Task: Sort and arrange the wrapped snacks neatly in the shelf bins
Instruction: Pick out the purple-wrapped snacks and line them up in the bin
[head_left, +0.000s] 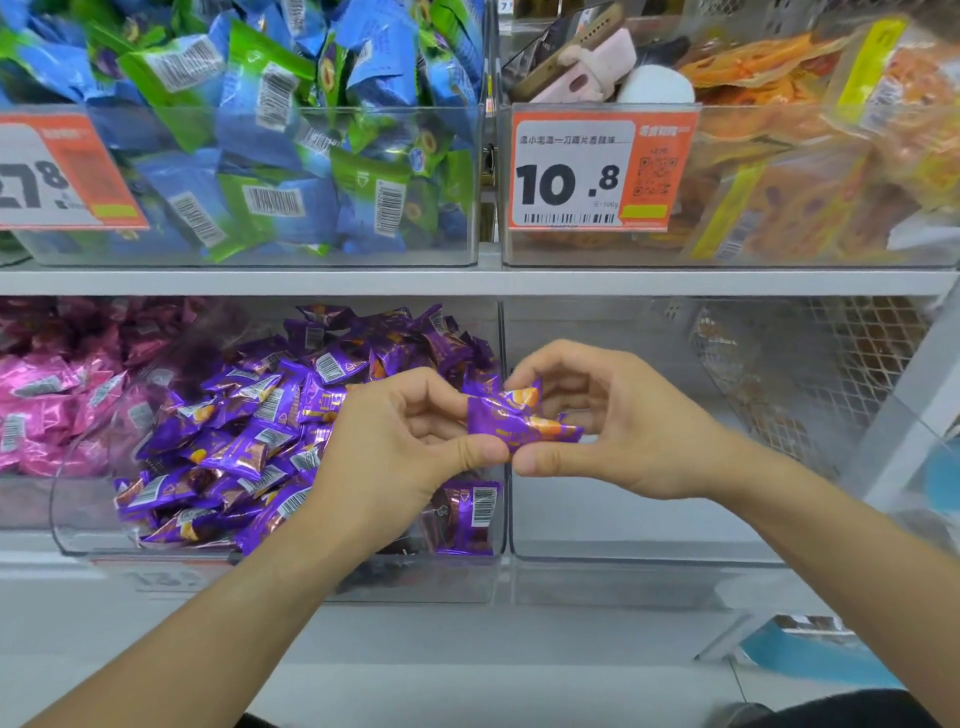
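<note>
A purple wrapped snack is held between both hands, just above the divider between two lower bins. My left hand pinches its left end with thumb and fingers. My right hand pinches its right end the same way. Behind and below my left hand lies a heap of purple wrapped snacks inside a clear lower bin. The clear bin to the right shows a bare floor at the front.
Pink wrapped snacks fill the lower left bin. On the upper shelf stand a bin of blue and green packets and a bin of orange packets with a 10.8 price tag. A wire mesh panel closes the right.
</note>
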